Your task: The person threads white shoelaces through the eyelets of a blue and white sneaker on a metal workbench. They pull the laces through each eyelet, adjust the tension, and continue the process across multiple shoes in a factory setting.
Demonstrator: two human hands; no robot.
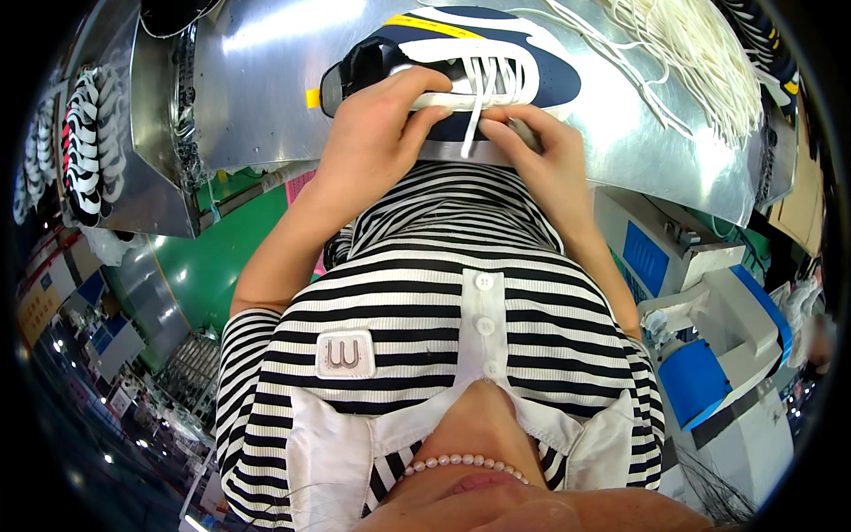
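A navy and white shoe upper (560, 78) with a yellow stripe and black heel lining lies sideways on the metal bench, its toe to the right. White shoelace (501, 75) runs across its opening in several rows, and one loose end hangs over the near edge. My left hand (377, 124) is closed, thumb and forefinger pinching the near white eyelet edge of the upper. Close beside the hanging lace, my right hand (550, 160) is closed with its fingertips at that same edge. What they pinch is hidden; something small and greyish shows within the right hand.
A thick bundle of white laces (700, 66) spreads over the right of the metal bench (257, 97). Striped shoe parts (84, 142) stand in a row at far left. A grey and blue machine (709, 355) stands below the bench at right. Green floor (222, 257) shows at left.
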